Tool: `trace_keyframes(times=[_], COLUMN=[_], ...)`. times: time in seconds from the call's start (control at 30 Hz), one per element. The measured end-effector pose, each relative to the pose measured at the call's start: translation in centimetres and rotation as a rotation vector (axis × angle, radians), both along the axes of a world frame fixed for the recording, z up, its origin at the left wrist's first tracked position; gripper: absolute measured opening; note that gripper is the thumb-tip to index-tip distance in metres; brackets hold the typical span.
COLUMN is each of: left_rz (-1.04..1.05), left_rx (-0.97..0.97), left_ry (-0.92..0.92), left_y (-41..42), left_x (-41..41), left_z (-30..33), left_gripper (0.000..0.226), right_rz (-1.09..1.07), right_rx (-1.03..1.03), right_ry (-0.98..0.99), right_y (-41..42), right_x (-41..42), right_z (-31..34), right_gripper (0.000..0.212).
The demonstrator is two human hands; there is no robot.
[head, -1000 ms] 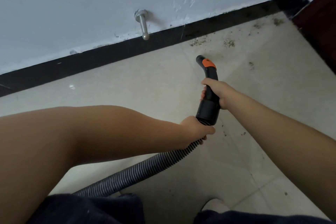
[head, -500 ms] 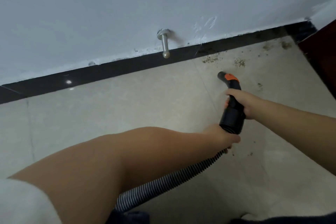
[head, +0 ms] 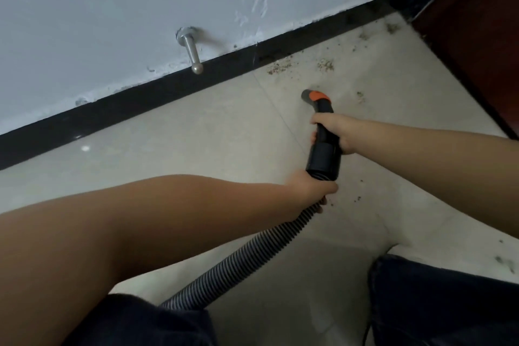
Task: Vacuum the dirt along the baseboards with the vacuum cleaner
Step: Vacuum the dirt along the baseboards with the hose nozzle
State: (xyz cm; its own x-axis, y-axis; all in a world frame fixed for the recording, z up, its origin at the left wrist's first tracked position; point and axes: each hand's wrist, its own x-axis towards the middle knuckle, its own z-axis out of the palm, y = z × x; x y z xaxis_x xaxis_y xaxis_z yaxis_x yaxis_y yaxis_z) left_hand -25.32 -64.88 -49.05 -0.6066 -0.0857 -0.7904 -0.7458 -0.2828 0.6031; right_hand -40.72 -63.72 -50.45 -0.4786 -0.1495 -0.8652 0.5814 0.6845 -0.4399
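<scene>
1. Nearest the camera, the person's knees in dark trousers point(head: 438, 303) frame the bottom edge, one at lower left and one at lower right.
2. A grey ribbed vacuum hose point(head: 238, 261) rises from between the knees and runs up and to the right across the pale tiled floor point(head: 196, 149).
3. The left hand point(head: 310, 187) is curled around the hose right where it enters the black cuff of the handle, fingers wrapped underneath.
4. Above it, the right hand point(head: 334, 132) is closed around the middle of the black vacuum handle point(head: 323, 149); the fingertips show at the handle's left side.
5. The handle bends forward into an orange-and-grey nozzle tip point(head: 314, 95), which sits low over the floor, pointing toward the wall. No brand or writing can be read on it.
6. Just beyond the tip, patches of crumbly brown dirt point(head: 280, 66) lie on the tile near the black baseboard point(head: 140, 101); more specks trail right toward the corner, and a few lie near the left hand.
7. A metal door stopper point(head: 192, 49) juts from the white wall point(head: 112, 9) just above the baseboard, left of the dirt.
8. A dark reddish-brown door point(head: 477, 23) stands at the far right, beside the corner.
</scene>
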Motion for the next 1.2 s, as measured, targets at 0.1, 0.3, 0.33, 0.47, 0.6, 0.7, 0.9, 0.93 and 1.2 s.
trace_keyframes(times=[0.1,0.3,0.33,0.47,0.6,0.7,0.9,0.93,1.2], left_rz=[0.019,0.055,0.054,0.056,0.074,0.081,0.096,0.095,0.088], left_rx=[-0.004,-0.044,-0.053,-0.075,-0.125,-0.160,-0.222,-0.231,-0.295], left_ry=[-0.009,-0.033,-0.039,-0.065,-0.093,-0.115,-0.168,-0.172,-0.194], left_y=[0.3,1.2,1.4,2.7,4.0,5.0,6.9,7.1,6.1], left_x=[-0.6,-1.6,-1.9,-3.7,-5.7,-6.9,-8.9,-9.1,-9.8], left_z=[-0.1,-0.3,-0.3,-0.3,-0.6,-0.9,-1.7,-1.7,-1.8], left_gripper=[0.030,0.030,0.030,0.027,0.030,0.038,0.031,0.029,0.029], right_rz=[0.012,0.052,0.054,0.072,0.066,0.049,0.006,0.002,-0.012], right_rx=[-0.009,-0.054,-0.062,-0.088,-0.122,-0.150,-0.221,-0.233,-0.273], right_ry=[0.000,-0.029,-0.037,-0.065,-0.077,-0.094,-0.091,-0.097,-0.105], right_y=[0.1,0.5,0.7,1.8,2.7,3.5,5.3,5.4,4.4], right_x=[-0.5,-1.4,-1.7,-3.6,-5.8,-7.0,-8.3,-8.4,-8.6], right_z=[0.1,-0.4,-0.4,-1.0,-1.6,-2.3,-3.3,-3.2,-2.3], right_gripper=[0.021,0.025,0.025,0.020,0.018,0.020,0.018,0.018,0.017])
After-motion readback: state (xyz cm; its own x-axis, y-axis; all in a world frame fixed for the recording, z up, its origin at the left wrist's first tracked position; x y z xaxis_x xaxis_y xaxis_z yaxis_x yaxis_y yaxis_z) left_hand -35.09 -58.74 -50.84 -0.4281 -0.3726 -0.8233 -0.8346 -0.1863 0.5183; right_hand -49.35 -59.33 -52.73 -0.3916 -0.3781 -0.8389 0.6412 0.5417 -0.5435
